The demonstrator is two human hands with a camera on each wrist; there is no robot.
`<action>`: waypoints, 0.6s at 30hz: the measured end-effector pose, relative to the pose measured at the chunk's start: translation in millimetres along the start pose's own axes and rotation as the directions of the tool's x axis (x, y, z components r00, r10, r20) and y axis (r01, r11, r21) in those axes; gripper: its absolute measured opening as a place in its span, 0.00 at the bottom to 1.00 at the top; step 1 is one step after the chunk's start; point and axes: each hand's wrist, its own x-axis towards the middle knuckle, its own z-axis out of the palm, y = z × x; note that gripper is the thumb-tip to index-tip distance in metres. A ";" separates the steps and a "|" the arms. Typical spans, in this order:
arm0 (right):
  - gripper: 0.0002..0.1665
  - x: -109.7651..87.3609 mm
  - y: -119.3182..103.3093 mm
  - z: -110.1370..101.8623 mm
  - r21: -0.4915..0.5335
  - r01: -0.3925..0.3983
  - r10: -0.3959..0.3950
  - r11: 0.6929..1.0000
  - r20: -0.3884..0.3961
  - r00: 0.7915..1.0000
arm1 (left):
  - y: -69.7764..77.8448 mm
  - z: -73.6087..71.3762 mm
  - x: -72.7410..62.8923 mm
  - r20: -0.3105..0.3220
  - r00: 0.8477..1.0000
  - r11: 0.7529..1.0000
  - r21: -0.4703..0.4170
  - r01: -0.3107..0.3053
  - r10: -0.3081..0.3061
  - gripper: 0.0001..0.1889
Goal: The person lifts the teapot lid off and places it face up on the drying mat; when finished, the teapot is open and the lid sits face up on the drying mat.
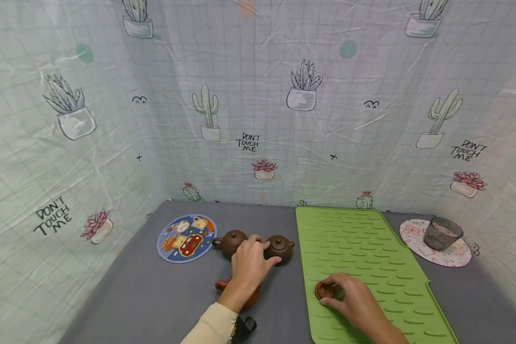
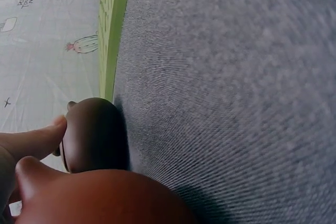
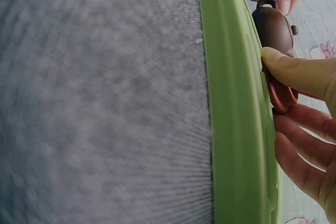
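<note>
Between two dark brown teapots, my left hand (image 1: 250,258) reaches over the table with thumb and index finger spread. Its thumb is right at the body of the right brown teapot (image 1: 280,248), and its fingers are close to that pot's handle. The left brown teapot (image 1: 230,242) is partly behind the hand. Beneath the left forearm stands a reddish clay pot (image 2: 105,198), mostly hidden in the head view. My right hand (image 1: 354,298) pinches a small reddish-brown clay cup (image 1: 322,290) between thumb and fingers, low over the left edge of the green mat (image 1: 348,239).
A blue round cartoon mat (image 1: 187,239) lies at the left. At the right, a dark translucent cup (image 1: 442,234) stands on a pink-patterned round mat (image 1: 417,248). Patterned cloth (image 1: 262,95) walls off the back and sides of the grey table (image 1: 155,301).
</note>
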 end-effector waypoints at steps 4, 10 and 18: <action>0.18 0.4 -1.0 0.1 -0.009 0.001 -0.001 1.000 -0.008 1.000 | -0.6 3.6 0.8 0.004 1.000 1.000 0.003 0.005 -0.005 0.27; 0.18 -0.1 -1.5 -0.2 -0.010 0.019 -0.019 1.000 -0.025 1.000 | 0.4 6.9 1.5 0.005 1.000 1.000 0.027 0.014 -0.014 0.28; 0.18 0.7 -2.7 -1.4 -0.026 0.007 -0.007 1.000 -0.009 1.000 | 3.5 8.6 0.5 -0.017 0.999 0.998 0.063 0.031 -0.030 0.28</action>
